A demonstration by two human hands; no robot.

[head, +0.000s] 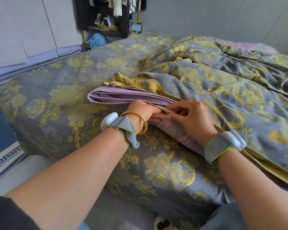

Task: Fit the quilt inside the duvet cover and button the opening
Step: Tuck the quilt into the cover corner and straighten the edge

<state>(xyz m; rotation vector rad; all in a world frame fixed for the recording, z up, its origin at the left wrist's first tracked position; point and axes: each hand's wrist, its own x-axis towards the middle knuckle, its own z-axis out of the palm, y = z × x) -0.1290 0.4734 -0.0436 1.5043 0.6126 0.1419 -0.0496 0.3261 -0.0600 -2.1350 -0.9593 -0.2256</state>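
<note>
Head view, looking down across a bed (45,113) dressed in grey fabric with a yellow flower pattern.

Quilt (123,97): lilac, folded in layers, lying across the middle of the bed; rounded folded end protruding to the left from the opening, the rest hidden under the cover to the right.

Duvet cover (223,90): same grey and yellow pattern, rumpled, heaped over the right half of the bed; yellow inner face turned out above the quilt. Small white button (106,84) at the turned-out edge, just above the quilt's folded end.

Left hand (143,112): at the near edge of the quilt, fingers tucked under a grey hem (165,110) of the cover, pinching the layers there. Gold bangle (140,123) and grey strap with a white unit (116,125) on the wrist.

Right hand (193,120): touching the left, thumb and fingertips closed on the same hem from above. Grey strap with a white unit (223,146) on the wrist.

Background: clothes rack (113,15) with hanging garments against the far wall; pale blue bag (96,41) on the floor beneath it. Opening not buttoned where the quilt shows.
</note>
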